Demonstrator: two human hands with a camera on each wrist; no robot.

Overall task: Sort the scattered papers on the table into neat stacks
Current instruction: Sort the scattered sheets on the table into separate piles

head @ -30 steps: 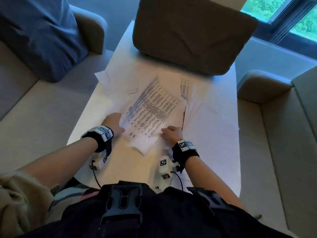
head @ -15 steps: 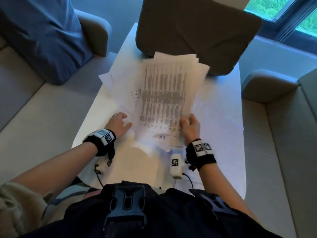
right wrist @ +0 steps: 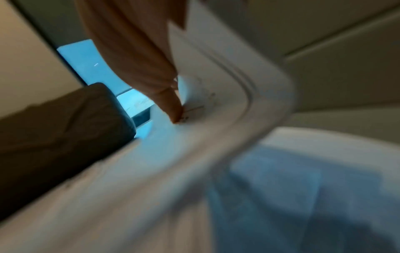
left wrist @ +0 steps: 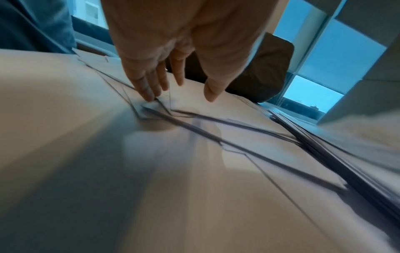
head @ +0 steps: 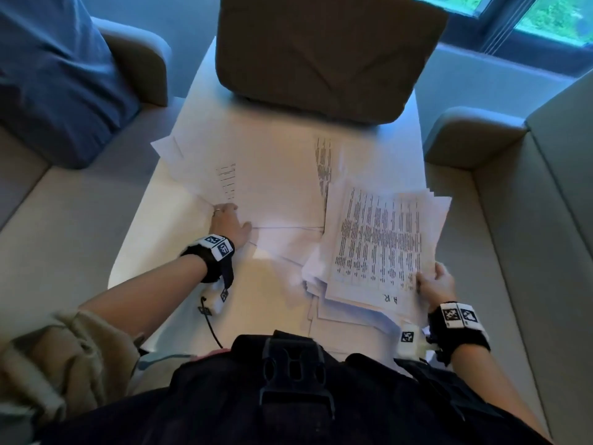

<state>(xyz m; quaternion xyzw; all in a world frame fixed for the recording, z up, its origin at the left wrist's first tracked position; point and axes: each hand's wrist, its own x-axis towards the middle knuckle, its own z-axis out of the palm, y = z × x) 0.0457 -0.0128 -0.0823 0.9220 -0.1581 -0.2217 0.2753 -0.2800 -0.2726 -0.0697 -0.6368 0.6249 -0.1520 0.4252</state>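
My right hand (head: pixel 431 279) pinches the near right corner of a bundle of printed papers (head: pixel 382 248), held over the table's right side above other loose sheets (head: pixel 340 316). In the right wrist view the thumb (right wrist: pixel 173 109) presses on the bent bundle (right wrist: pixel 216 119), which is blurred. My left hand (head: pixel 229 220) lies with straight fingers on scattered white sheets (head: pixel 272 175) at the table's middle left. In the left wrist view its fingertips (left wrist: pixel 149 94) touch the overlapping paper edges (left wrist: pixel 194 123).
A brown cushion (head: pixel 327 53) lies across the far end of the white table (head: pixel 179 300). Beige sofas flank the table on both sides, with a blue pillow (head: pixel 54 75) on the left one. A window (head: pixel 545 17) is at the far right.
The bundle, held upright in front of me half a second ago, has swung down to the right in my right hand. My left hand has reached forward onto the middle sheets.
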